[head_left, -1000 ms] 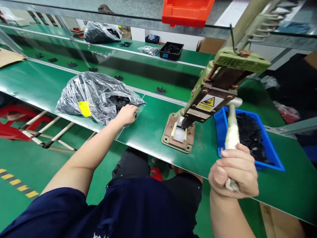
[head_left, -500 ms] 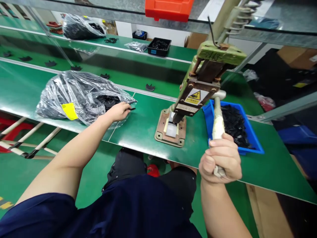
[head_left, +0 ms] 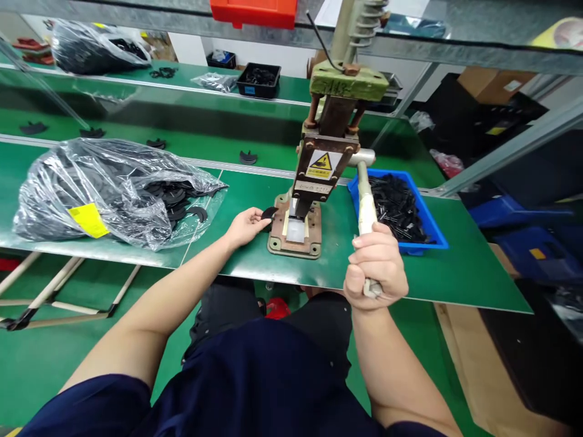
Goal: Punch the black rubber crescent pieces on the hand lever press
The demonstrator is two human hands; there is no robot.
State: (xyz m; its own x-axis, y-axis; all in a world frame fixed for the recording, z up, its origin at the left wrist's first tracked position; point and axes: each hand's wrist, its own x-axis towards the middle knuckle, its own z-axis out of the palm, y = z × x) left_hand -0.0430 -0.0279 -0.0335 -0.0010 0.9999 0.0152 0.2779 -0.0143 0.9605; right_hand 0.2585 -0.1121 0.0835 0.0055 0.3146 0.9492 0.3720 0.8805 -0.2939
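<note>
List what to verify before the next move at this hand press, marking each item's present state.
1. Left hand holds a curved black part: ok.
2. Right hand grips the press lever: ok.
3. Left hand out from under the ram: ok.
4. Part on the white block: not ok, held to its left.
5. Gap between ram and block: cannot tell.
</note>
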